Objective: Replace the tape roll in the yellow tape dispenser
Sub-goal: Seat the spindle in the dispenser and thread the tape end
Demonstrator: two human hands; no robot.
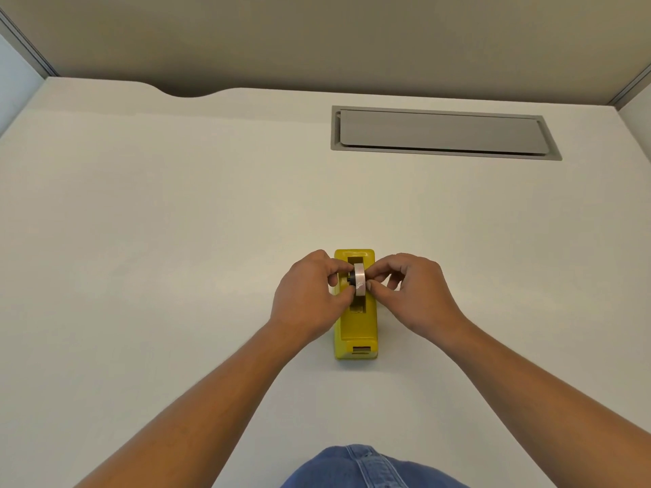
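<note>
In the middle of the pale surface, seen from your head camera, the yellow tape dispenser lies lengthwise toward you, cutter end nearest. The tape roll stands on edge over the dispenser's open well, with its dark hub showing on the left face; whether it is seated or just above the cradle cannot be told.

The roll looks light and stiff, a narrow ring with smooth, slippery flanks, so pinch it by the flat faces or the hub rather than the sticky outer band. The dispenser looks heavy-based and likely to stay put.

Your left hand curls in from the left, thumb and forefinger closed on the hub side of the roll. Your right hand mirrors it, fingertips pressed to the roll's right face, the other fingers loosely bent. Both forearms converge low over the surface, wrists raised slightly. A grey recessed hatch lies well beyond.
</note>
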